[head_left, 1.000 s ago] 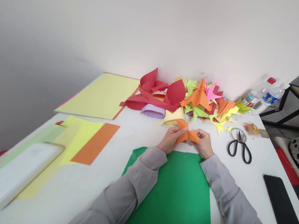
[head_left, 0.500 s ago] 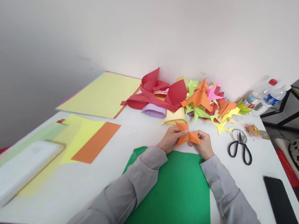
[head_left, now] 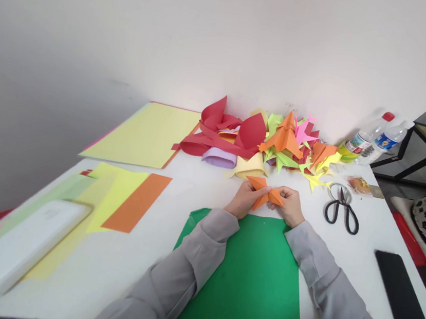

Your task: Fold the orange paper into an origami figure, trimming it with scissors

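Head camera looks forward and down, close over the table (head_left: 201, 189).

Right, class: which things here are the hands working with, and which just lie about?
In hand: orange folded paper, pinched by left hand and right hand.
Lying about: scissors, phone, two bottles, pile of folded paper shapes, yellow sheet, green sheet.

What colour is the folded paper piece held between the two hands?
Orange. The folded paper piece shows best in the head view, between the left hand and right hand.
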